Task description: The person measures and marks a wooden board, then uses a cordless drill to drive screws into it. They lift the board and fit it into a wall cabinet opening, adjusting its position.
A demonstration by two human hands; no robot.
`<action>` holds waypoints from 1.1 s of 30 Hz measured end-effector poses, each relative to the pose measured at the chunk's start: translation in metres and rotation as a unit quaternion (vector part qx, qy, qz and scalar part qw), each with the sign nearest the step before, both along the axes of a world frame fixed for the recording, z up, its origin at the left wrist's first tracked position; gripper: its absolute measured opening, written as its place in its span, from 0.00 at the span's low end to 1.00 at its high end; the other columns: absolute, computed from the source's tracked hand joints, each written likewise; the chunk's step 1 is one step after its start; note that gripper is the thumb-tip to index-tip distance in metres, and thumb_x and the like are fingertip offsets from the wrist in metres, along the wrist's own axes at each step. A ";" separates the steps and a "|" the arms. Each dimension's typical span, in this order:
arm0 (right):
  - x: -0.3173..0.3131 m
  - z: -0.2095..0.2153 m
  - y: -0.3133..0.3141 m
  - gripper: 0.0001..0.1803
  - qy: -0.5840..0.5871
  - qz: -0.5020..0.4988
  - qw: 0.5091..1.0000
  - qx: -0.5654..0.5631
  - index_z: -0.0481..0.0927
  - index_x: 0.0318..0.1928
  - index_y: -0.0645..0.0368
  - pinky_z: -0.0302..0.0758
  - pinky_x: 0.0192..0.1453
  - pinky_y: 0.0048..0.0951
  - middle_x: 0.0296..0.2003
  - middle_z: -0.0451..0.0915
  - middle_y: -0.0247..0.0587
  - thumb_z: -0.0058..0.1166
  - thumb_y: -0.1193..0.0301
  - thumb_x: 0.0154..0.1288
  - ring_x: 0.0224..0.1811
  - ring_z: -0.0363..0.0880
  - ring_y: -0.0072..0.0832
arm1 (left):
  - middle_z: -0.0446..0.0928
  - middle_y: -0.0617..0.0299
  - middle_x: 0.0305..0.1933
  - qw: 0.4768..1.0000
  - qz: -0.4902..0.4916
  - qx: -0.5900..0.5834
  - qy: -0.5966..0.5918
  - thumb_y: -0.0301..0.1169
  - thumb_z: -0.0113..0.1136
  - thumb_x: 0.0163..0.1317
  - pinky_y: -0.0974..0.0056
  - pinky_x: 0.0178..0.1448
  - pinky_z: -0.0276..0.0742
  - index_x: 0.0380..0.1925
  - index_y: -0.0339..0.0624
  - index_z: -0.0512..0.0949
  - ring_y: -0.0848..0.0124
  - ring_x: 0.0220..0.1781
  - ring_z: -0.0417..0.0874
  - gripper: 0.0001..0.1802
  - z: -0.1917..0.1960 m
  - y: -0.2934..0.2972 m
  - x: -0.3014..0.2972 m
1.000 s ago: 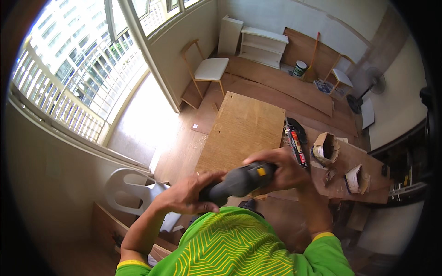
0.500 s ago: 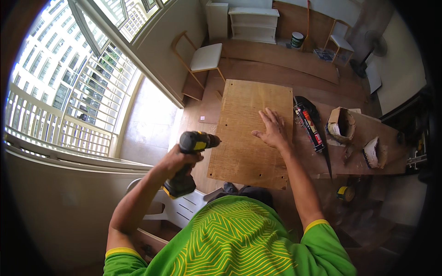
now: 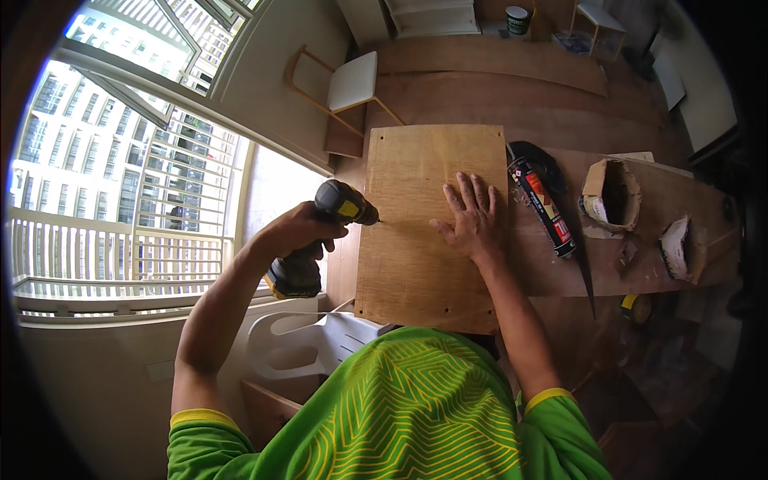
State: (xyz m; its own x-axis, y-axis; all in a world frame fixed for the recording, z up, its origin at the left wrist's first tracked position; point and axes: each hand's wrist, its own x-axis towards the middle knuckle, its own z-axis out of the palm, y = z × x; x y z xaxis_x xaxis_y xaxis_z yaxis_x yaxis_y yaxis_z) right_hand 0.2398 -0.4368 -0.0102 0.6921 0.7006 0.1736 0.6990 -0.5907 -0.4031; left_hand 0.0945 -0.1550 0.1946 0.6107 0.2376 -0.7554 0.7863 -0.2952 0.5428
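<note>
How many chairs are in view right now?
2: a wooden-framed chair with white seat beyond the plywood panel, and a white plastic chair below the drill. Others may be hidden.

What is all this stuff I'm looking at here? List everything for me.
Plywood panel: one, light brown, flat on the work surface, small holes near its edges.
Cordless drill: one, black and yellow, its tip at the panel's left edge.
Sealant tube: one, red, black and white, right of the panel.
Torn paper bags: two, brown, on the right of the brown bench.
Tape measure: one, yellow and black, below the bench edge.
Plastic chair: one, white, under the panel's near end.
Wooden chair: one, white seat, by the window.
Paint can: one, at the top.
Left hand: grips the drill.
Right hand: flat on the panel, fingers spread.
</note>
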 end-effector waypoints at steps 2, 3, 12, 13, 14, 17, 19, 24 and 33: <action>0.000 0.002 0.000 0.45 -0.007 -0.005 1.000 0.004 0.68 0.77 0.50 0.40 0.85 0.62 0.81 0.55 0.48 0.52 0.36 0.69 0.85 0.46 0.48 | 0.82 0.60 0.27 1.000 0.003 0.026 -0.011 0.37 0.73 0.62 0.67 0.26 0.82 0.49 0.31 0.82 0.73 0.20 0.82 0.22 0.002 -0.001 0.003; 0.000 0.003 0.000 0.45 -0.010 -0.004 1.000 0.009 0.69 0.77 0.50 0.41 0.85 0.62 0.81 0.55 0.48 0.51 0.36 0.69 0.85 0.47 0.48 | 0.83 0.60 0.28 0.999 -0.006 0.043 -0.012 0.37 0.73 0.62 0.67 0.26 0.82 0.47 0.31 0.83 0.73 0.21 0.83 0.21 0.002 -0.001 0.004; 0.002 0.005 -0.002 0.45 -0.020 0.004 1.000 0.010 0.70 0.76 0.53 0.43 0.84 0.62 0.80 0.57 0.50 0.51 0.36 0.70 0.84 0.49 0.49 | 0.84 0.61 0.28 0.996 -0.027 0.082 -0.025 0.36 0.72 0.61 0.67 0.28 0.83 0.41 0.33 0.85 0.74 0.22 0.84 0.16 -0.003 0.012 -0.001; 0.002 0.005 -0.002 0.45 -0.014 0.003 1.000 0.003 0.70 0.76 0.53 0.43 0.84 0.62 0.80 0.57 0.50 0.51 0.36 0.70 0.84 0.49 0.49 | 0.84 0.61 0.28 0.996 -0.021 0.080 -0.026 0.36 0.72 0.61 0.67 0.28 0.83 0.41 0.33 0.85 0.74 0.22 0.84 0.16 -0.004 0.013 -0.002; 0.002 0.005 -0.002 0.45 -0.014 0.003 1.000 0.004 0.70 0.75 0.53 0.43 0.84 0.62 0.80 0.56 0.50 0.50 0.36 0.70 0.84 0.49 0.49 | 0.84 0.61 0.28 0.997 -0.014 0.077 -0.027 0.36 0.72 0.61 0.67 0.28 0.83 0.41 0.33 0.85 0.74 0.22 0.84 0.16 -0.005 0.013 -0.002; 0.001 0.005 -0.002 0.45 -0.012 0.004 1.000 0.006 0.70 0.75 0.53 0.43 0.84 0.62 0.81 0.56 0.49 0.50 0.35 0.70 0.84 0.49 0.48 | 0.84 0.62 0.28 0.996 -0.003 0.085 -0.029 0.36 0.72 0.61 0.67 0.28 0.83 0.41 0.33 0.85 0.74 0.21 0.84 0.16 -0.005 0.013 -0.005; 0.001 0.005 -0.002 0.45 -0.012 0.005 1.000 0.006 0.70 0.75 0.53 0.42 0.84 0.62 0.81 0.56 0.49 0.50 0.35 0.70 0.84 0.49 0.48 | 0.84 0.62 0.27 0.995 -0.012 0.088 -0.040 0.36 0.71 0.61 0.67 0.28 0.83 0.41 0.33 0.85 0.74 0.21 0.84 0.16 -0.004 0.013 -0.004; 0.002 0.006 -0.002 0.45 -0.010 0.005 1.000 0.004 0.70 0.75 0.53 0.42 0.84 0.62 0.80 0.57 0.49 0.50 0.35 0.70 0.84 0.49 0.48 | 0.83 0.62 0.25 0.991 -0.048 0.120 -0.015 0.36 0.71 0.61 0.66 0.26 0.81 0.39 0.32 0.85 0.73 0.20 0.83 0.16 0.001 0.011 0.006; 0.001 0.010 -0.002 0.44 0.000 0.001 1.000 0.005 0.69 0.76 0.51 0.42 0.85 0.60 0.81 0.56 0.48 0.52 0.37 0.69 0.85 0.48 0.47 | 0.82 0.61 0.25 0.981 -0.090 0.173 0.014 0.35 0.69 0.62 0.64 0.27 0.83 0.43 0.31 0.84 0.73 0.21 0.84 0.17 -0.002 -0.011 0.000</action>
